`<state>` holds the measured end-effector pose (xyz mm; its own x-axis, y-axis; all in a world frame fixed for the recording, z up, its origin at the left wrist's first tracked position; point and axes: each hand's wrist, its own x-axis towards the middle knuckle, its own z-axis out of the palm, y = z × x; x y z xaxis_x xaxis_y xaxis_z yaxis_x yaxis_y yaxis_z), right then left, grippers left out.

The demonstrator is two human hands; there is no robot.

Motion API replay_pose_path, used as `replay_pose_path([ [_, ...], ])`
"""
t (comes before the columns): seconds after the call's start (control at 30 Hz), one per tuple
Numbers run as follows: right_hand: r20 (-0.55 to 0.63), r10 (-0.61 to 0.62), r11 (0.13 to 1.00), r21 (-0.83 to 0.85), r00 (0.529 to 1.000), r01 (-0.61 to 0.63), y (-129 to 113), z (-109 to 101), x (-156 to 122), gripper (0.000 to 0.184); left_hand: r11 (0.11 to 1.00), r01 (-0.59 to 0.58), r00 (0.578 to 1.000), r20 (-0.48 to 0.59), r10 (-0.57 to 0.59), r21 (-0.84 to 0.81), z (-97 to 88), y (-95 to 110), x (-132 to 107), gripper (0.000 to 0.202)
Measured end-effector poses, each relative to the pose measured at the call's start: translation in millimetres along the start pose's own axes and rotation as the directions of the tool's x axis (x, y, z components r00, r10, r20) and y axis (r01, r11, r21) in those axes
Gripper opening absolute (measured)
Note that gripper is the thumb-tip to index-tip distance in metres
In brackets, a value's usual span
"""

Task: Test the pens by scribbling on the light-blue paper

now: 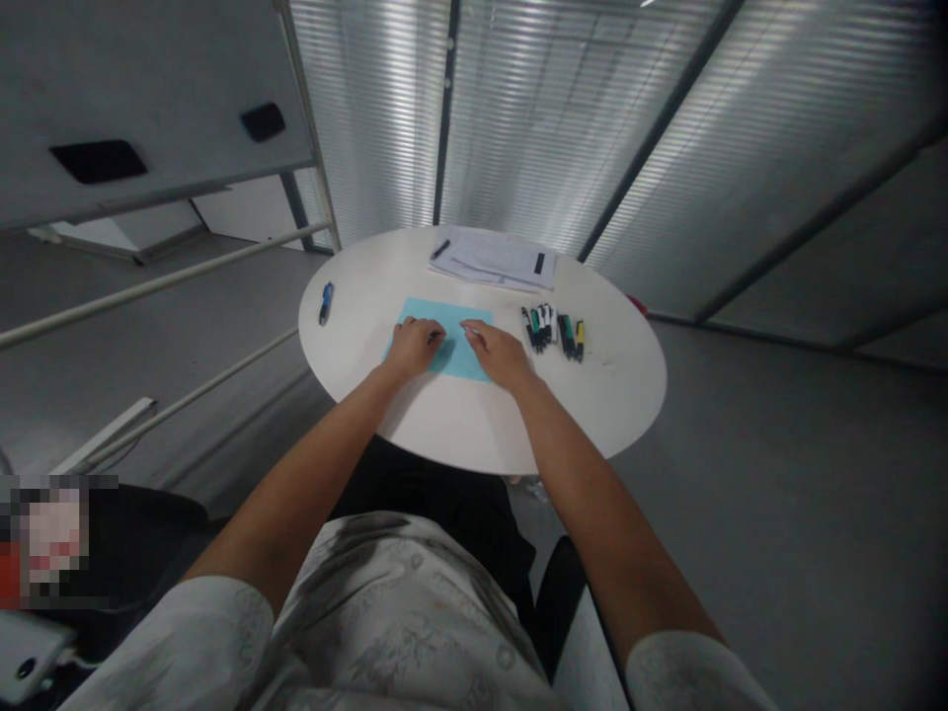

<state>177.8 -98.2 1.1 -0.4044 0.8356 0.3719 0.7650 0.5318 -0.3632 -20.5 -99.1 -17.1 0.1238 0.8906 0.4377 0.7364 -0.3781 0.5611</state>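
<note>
Left hand (413, 348) and right hand (502, 355) both down on a pale blue paper sheet (444, 318), which lies near the middle of a round white table (607, 395). Fingers curled, partly hiding the sheet — can't tell if either hand grips anything; dark speck at the left fingertips unclear. Just right of the right hand, a bunched row of marker pens (552, 331), labels unreadable. Blue pen (326, 303) well left; papers (493, 259) at the far edge.

Dim, with glare on slatted blinds (563, 118)
</note>
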Motion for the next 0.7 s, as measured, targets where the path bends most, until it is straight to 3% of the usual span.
replay_pose_path([
  [0.37, 0.046, -0.093, 0.995, -0.042, 0.995, 0.095, -6.3, 1.5, -1.8, 0.041, 0.964, 0.056, 0.992, -0.098, -0.084, -0.259, -2.6, -3.4, 0.4, 0.014],
  [0.7, 0.063, -0.080, 0.996, -0.038, 0.995, 0.082, -7.1, 1.0, -1.5, 0.041, 0.990, 0.060, 0.994, -0.079, -0.071, -0.131, -5.0, -2.9, 1.3, 0.017],
])
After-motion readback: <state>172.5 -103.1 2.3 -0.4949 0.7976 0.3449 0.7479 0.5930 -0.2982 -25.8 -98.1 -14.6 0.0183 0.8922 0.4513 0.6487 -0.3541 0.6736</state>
